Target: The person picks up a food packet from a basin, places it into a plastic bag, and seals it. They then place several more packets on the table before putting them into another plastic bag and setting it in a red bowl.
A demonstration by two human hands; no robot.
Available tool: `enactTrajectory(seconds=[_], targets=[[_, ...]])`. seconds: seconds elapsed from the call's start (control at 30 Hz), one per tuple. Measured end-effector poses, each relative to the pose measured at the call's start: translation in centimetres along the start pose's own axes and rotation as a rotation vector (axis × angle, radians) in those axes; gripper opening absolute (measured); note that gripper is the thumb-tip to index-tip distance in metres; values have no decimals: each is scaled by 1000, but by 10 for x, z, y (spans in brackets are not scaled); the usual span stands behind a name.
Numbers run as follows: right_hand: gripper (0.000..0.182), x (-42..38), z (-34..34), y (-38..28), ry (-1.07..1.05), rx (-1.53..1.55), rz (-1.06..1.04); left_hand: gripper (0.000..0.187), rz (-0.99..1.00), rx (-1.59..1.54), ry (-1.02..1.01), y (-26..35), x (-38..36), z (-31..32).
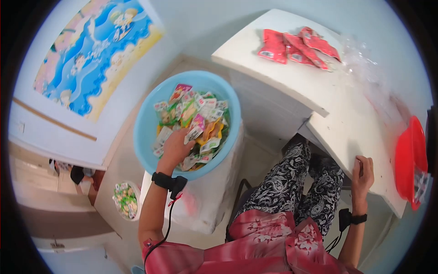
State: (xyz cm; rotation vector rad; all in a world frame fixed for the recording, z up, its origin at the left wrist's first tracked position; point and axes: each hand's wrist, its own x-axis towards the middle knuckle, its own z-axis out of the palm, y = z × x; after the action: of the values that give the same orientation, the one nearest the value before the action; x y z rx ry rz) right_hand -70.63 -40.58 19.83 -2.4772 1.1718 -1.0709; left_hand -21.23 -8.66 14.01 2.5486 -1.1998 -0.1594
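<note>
Small packets (188,112), mostly green and white with some yellow and purple ones, lie heaped inside a light-blue basin (147,116); clock directions run from the basin's middle, with twelve at the top of the view. The left hand (177,145) reaches over the rim from seven o'clock, its fingers bent down among the packets and touching a white-and-purple one near the middle; whether they are clamped on it I cannot tell. A black strap (168,181) circles that wrist.

The basin stands on a pale support (212,203), which shows toward five o'clock. Out at seven o'clock, a white bucket (137,189) on the floor holds more green-and-white packets.

At four o'clock are the person's black-and-white patterned trousers (283,178), and at five a dark pink floral top (255,233). The right hand (363,177), between three and four o'clock, rests at the edge of a white table (273,59), fingers loosely bent and slightly apart.

On that table, several red packets (273,45) lie at two o'clock, clear plastic (362,61) between two and three, and a red bowl (406,160) just past three. At ten o'clock hangs a blue seaside picture (98,55).
</note>
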Motion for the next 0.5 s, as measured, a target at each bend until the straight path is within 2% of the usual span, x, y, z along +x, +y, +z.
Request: enactTrajectory(seconds=[0.13,0.2,0.33,0.4,0.5], targets=[[13,3,-7,-5,40,1,-24,53,107,96,-36,-11,22,30],[13,3,-11,-5,48,-6,-14,49,47,174,-97,-15,28,32],[13,4,-20,-6,67,12,-3,47,39,110,-111,-17,28,22],[10,1,-20,-3,29,65,74,46,115,226,28,10,20,2],[5,0,-21,1,71,29,8,45,394,181,404,35,30,-5]])
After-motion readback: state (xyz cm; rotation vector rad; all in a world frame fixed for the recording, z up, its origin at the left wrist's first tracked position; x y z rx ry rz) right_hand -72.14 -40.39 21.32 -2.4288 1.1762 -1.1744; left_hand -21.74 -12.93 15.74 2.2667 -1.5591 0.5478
